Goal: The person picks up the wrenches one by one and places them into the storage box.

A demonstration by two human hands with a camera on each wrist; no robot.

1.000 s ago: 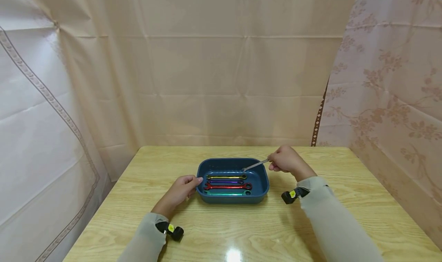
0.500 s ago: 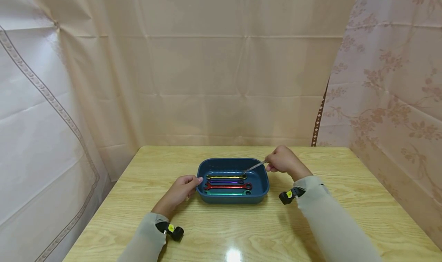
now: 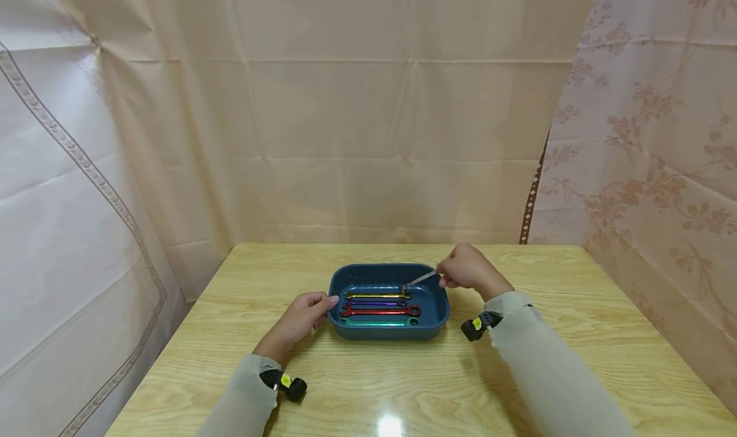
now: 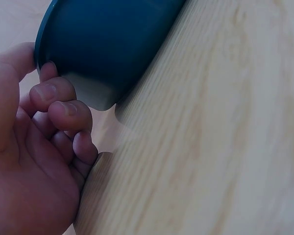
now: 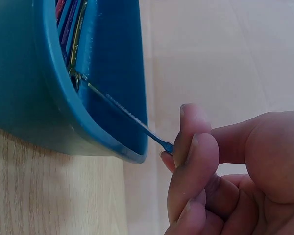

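Note:
A blue plastic basin (image 3: 389,333) stands on the table. My left hand (image 3: 302,314) grips its left rim, thumb on top and fingers curled beneath, as the left wrist view shows. Between thumb and fingertips my right hand (image 3: 467,269) pinches one end of a silver wrench (image 3: 420,279), just over the right rim. The wrench slants down into the basin, its far end right at the ring end of a yellow wrench (image 3: 377,295). Below that lie a purple wrench (image 3: 375,303), a red wrench (image 3: 380,311) and a green wrench (image 3: 377,322), roughly parallel.
The basin sits toward the far side of a light wood table (image 3: 368,379). A beige cloth (image 3: 374,136) hangs behind the far edge, with a floral cloth (image 3: 662,168) on the right and a pale cloth (image 3: 69,232) on the left.
My right hand has shifted a little to the left, carrying the silver wrench further into the basin. The left hand, the basin and the other wrenches have stayed in place.

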